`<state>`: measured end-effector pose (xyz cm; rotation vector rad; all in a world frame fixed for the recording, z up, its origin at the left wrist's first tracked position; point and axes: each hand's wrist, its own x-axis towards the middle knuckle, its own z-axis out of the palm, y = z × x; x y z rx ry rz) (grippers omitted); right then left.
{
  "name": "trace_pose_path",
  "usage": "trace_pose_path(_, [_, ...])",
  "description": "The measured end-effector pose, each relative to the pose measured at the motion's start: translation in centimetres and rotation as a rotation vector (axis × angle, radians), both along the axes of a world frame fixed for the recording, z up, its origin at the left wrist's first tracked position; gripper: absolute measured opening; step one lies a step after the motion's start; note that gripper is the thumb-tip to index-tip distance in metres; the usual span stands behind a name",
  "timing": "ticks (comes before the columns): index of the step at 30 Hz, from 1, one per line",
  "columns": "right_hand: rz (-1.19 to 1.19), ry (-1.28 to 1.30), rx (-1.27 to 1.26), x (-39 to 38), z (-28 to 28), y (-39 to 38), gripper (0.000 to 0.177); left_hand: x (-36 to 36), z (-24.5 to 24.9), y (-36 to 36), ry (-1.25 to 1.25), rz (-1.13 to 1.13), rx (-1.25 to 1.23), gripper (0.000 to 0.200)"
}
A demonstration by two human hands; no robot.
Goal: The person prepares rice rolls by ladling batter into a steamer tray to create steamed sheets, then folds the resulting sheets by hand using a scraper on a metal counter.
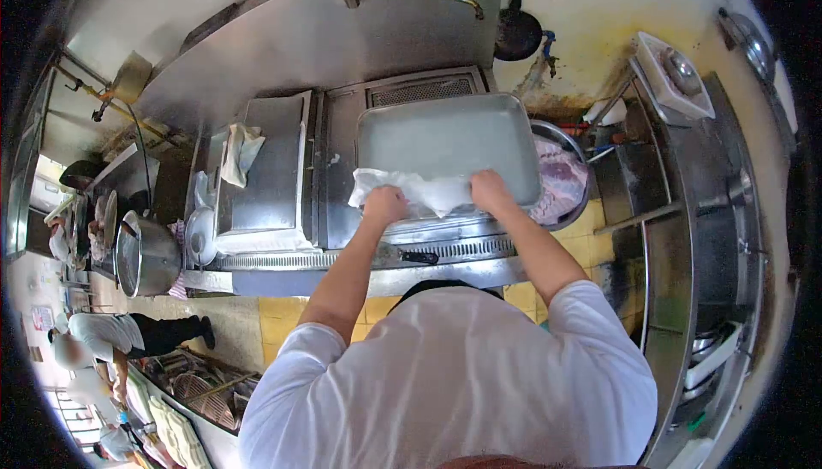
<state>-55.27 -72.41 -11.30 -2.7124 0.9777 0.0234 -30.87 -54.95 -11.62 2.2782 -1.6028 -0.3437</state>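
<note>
White shirt (454, 366) lies nearest. Left hand (386, 204) and right hand (490, 190) clench apparently limp cloth (428, 192) by its ends; shallow tray (445, 135) seems stiff, rim-held.

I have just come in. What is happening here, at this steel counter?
A person is holding a white cloth at the near side of a large metal tray, with the left hand toward one end and the right hand at the other. The tray sits on the steel counter. To its right, a basin holds raw meat, and a black-handled tool lies in front.
</note>
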Motion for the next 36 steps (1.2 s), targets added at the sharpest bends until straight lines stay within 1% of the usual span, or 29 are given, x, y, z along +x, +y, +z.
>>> trace_pose_path(1, [0.006,0.004,-0.006,0.3,0.0,-0.7,0.021,0.1,-0.3,-0.7,-0.011,0.033,0.149,0.025])
trace_pose_path(2, [-0.057,0.098,0.046,0.6,1.0,-1.1,0.022,0.0,-0.6,-1.2,-0.019,0.064,0.303,0.026])
trace_pose_path(3, [-0.120,0.192,0.096,0.9,2.3,-1.6,0.023,-0.4,0.7,-1.7,-0.012,0.069,0.303,0.026])
trace_pose_path(5, [-0.139,0.020,0.156,3.2,7.6,-1.5,0.022,-2.0,6.7,-3.0,0.280,0.136,-0.041,0.023])
trace_pose_path(7, [0.036,-0.562,0.277,5.5,11.6,-0.9,0.021,-3.3,11.1,-5.0,0.372,0.061,-0.368,0.017])
trace_pose_path(9, [0.043,-0.685,0.565,7.6,15.8,0.3,0.020,-5.3,16.6,-6.1,0.311,0.034,-0.675,0.011])
trace_pose_path(12, [-0.073,-0.562,0.593,6.9,18.5,2.5,0.022,-5.1,22.7,-5.3,0.293,0.012,-0.779,0.009])
trace_pose_path(13, [-0.070,-0.561,0.591,6.2,17.8,2.8,0.022,-4.3,23.4,-5.0,0.293,0.014,-0.783,0.009])
trace_pose_path(14, [-0.042,-0.500,0.500,4.9,16.0,2.8,0.026,-3.3,23.8,-4.3,0.243,0.017,-0.860,0.007])
trace_pose_path(15, [-0.013,-0.440,0.408,3.7,13.9,2.3,0.029,-2.3,24.1,-3.8,0.190,0.021,-0.939,0.007])
trace_pose_path(16, [-0.025,-0.427,0.357,2.3,10.3,0.9,0.031,-1.8,24.1,-3.1,0.230,0.115,-0.924,0.008])
trace_pose_path(17, [-0.036,-0.414,0.308,0.8,7.1,-0.6,0.032,-1.0,23.0,-2.7,0.246,0.123,-0.936,0.007])
trace_pose_path(18, [-0.030,-0.414,0.309,-0.7,6.3,-1.8,0.032,-0.3,21.3,-2.5,0.262,0.128,-0.946,0.006])
trace_pose_path(19, [-0.045,-0.309,0.306,-1.9,5.8,-3.0,0.032,-0.2,20.1,-2.3,0.258,0.130,-0.947,0.006])
trace_pose_path(20, [-0.066,-0.205,0.305,-2.3,6.6,-2.8,0.033,-0.7,19.6,-1.9,0.272,0.202,-0.893,0.005])
trace_pose_path(21, [-0.072,-0.211,0.303,-2.1,7.2,-2.6,0.033,-1.1,19.2,-1.8,0.286,0.269,-0.841,0.005])
trace_pose_path(22, [-0.103,-0.254,0.325,-1.5,7.8,-2.6,0.033,-1.7,18.8,-2.1,0.286,0.263,-0.846,0.005])
trace_pose_path(23, [-0.131,-0.293,0.347,-0.5,10.0,-1.9,0.034,-3.0,18.9,-2.4,0.254,0.163,-0.828,0.005])
trace_pose_path(24, [-0.032,-0.530,0.342,1.2,12.4,-0.3,0.033,-4.2,18.9,-2.5,0.223,0.070,-0.799,0.005])
trace_pose_path(25, [0.064,-0.767,0.340,2.9,14.9,1.7,0.033,-5.1,19.0,-2.6,0.225,0.073,-0.789,0.005])
trace_pose_path(26, [0.062,-0.769,0.342,4.1,17.7,3.6,0.033,-5.7,19.5,-3.1,0.178,-0.030,-0.782,0.004])
trace_pose_path(27, [0.024,-0.578,0.454,4.8,20.4,5.4,0.032,-5.9,20.2,-3.4,0.130,-0.137,-0.776,0.004])
trace_pose_path(28, [-0.017,-0.385,0.560,5.0,21.7,6.1,0.031,-5.4,21.3,-3.2,0.128,-0.147,-0.777,0.004])
trace_pose_path(29, [-0.024,-0.391,0.553,6.0,16.4,5.3,0.031,-4.1,22.5,-2.6,0.118,-0.070,-0.825,0.005])
trace_pose_path(31, [0.042,-0.468,0.142,3.7,5.5,1.4,0.029,-1.3,23.1,-1.0,0.137,0.077,-0.881,0.007])
trace_pose_path(32, [-0.005,-0.380,0.164,2.1,4.2,-0.2,0.028,0.1,22.7,-0.3,0.157,0.144,-0.892,0.010])
trace_pose_path(34, [-0.053,-0.296,0.197,-0.3,3.4,-1.4,0.027,2.5,15.1,0.2,0.252,0.199,-0.867,0.007])
trace_pose_path(35, [-0.035,-0.148,0.083,-1.2,3.7,-1.3,0.026,2.3,12.3,0.4,0.199,0.300,-0.819,0.006])
trace_pose_path(36, [-0.017,0.002,-0.036,-1.6,3.9,-1.3,0.026,0.9,11.2,1.2,0.129,0.323,-0.691,0.008])
